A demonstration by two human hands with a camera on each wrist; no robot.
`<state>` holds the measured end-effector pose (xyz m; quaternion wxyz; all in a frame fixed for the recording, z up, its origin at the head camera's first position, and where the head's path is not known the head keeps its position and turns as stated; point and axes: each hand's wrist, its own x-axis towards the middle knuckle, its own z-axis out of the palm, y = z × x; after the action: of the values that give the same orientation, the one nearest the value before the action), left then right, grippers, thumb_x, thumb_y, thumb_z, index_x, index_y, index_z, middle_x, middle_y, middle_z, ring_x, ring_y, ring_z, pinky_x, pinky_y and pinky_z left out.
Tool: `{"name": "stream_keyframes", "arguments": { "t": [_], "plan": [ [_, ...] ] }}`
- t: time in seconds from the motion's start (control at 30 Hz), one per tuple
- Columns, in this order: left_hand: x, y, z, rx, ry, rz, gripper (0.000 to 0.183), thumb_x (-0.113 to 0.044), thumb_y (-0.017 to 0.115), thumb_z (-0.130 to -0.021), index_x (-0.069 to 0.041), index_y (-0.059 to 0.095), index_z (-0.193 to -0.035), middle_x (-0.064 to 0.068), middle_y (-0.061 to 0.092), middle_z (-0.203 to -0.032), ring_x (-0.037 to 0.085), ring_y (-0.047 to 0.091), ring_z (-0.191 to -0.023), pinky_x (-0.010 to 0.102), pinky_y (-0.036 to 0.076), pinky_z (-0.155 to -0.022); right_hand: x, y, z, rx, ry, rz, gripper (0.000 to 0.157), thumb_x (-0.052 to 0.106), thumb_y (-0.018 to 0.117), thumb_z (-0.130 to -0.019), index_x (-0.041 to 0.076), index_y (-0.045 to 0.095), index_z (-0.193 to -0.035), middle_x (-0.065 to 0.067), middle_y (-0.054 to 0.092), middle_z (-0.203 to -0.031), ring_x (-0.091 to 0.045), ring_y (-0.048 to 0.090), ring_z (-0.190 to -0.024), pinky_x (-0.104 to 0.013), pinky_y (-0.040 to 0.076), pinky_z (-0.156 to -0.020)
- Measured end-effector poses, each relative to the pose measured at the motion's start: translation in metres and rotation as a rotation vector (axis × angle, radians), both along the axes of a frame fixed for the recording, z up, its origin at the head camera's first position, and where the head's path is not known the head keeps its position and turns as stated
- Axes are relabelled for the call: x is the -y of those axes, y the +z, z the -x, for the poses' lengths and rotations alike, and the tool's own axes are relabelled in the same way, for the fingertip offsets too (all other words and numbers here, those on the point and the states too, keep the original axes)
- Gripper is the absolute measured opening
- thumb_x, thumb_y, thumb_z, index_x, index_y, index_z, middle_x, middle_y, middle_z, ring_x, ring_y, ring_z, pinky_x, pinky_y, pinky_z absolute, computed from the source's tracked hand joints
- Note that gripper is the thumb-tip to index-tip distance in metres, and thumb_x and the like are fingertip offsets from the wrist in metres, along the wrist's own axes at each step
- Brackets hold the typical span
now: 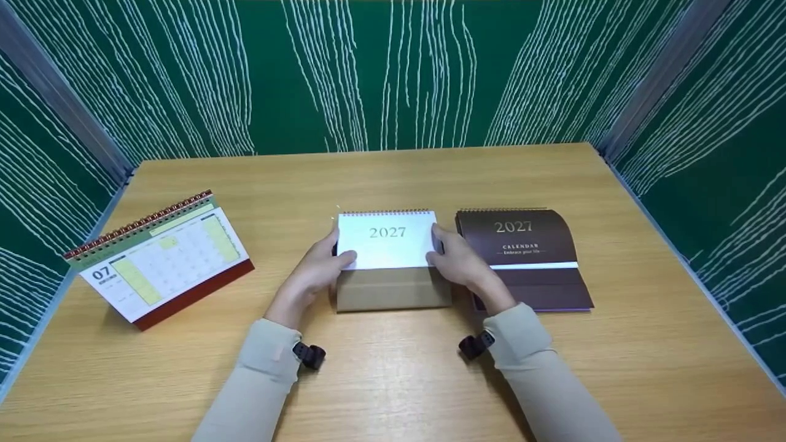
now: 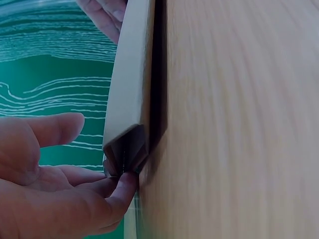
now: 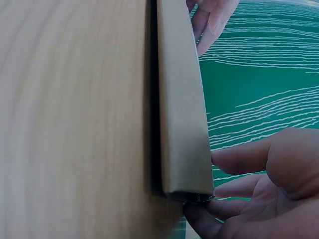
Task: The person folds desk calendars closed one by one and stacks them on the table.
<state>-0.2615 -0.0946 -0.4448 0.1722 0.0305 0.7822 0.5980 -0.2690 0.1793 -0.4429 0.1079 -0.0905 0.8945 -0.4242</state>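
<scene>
A desk calendar [image 1: 387, 245] with a white "2027" cover, a spiral along its top and a tan base [image 1: 393, 291] stands at the middle of the table. My left hand [image 1: 322, 261] grips its left side, thumb over the front, and my right hand [image 1: 457, 255] holds the right side the same way. In the left wrist view, fingers [image 2: 122, 196] lie at the end of the folded tan base [image 2: 129, 84], whose hollow inside shows. A dark strip runs between base [image 3: 185, 114] and table in the right wrist view.
A dark brown 2027 calendar [image 1: 522, 239] stands close on the right, partly behind my right wrist. At the left, a red-based calendar [image 1: 166, 258] showing month 07 stands at an angle. Green panels with white lines [image 1: 417, 73] border the wooden table [image 1: 393, 380].
</scene>
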Motion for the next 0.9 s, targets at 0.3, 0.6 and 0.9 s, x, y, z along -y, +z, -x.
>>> {"name": "stream_keyframes", "arguments": {
  "t": [0.3, 0.6, 0.9],
  "plan": [
    [0.001, 0.001, -0.001, -0.019, -0.036, 0.017, 0.074, -0.015, 0.051, -0.109, -0.008, 0.012, -0.171, 0.014, 0.016, -0.176, 0.027, 0.014, -0.162, 0.047, 0.011, -0.132, -0.001, -0.002, 0.001, -0.011, 0.025, -0.004, 0.069, -0.003, 0.053, -0.103, -0.017, 0.018, -0.16, -0.033, 0.017, -0.169, -0.042, 0.016, -0.16, -0.05, 0.014, -0.131],
    [-0.003, 0.005, -0.001, -0.016, -0.029, 0.086, 0.08, -0.022, 0.053, -0.11, -0.005, 0.003, -0.17, 0.015, 0.005, -0.178, 0.028, 0.003, -0.164, 0.049, 0.005, -0.132, -0.003, 0.002, -0.001, 0.007, 0.027, -0.012, 0.074, 0.002, 0.057, -0.103, -0.01, 0.016, -0.164, -0.03, 0.014, -0.172, -0.041, 0.013, -0.161, -0.051, 0.011, -0.131],
    [-0.001, 0.016, -0.008, -0.086, -0.017, 0.224, 0.078, -0.028, 0.057, -0.108, -0.011, 0.014, -0.171, 0.013, 0.01, -0.178, 0.035, 0.006, -0.163, 0.055, 0.007, -0.132, 0.0, 0.024, -0.011, -0.035, 0.038, -0.16, 0.078, 0.017, 0.062, -0.105, 0.0, 0.02, -0.168, -0.029, 0.004, -0.175, -0.046, 0.004, -0.162, -0.059, 0.006, -0.131]
  ]
}}
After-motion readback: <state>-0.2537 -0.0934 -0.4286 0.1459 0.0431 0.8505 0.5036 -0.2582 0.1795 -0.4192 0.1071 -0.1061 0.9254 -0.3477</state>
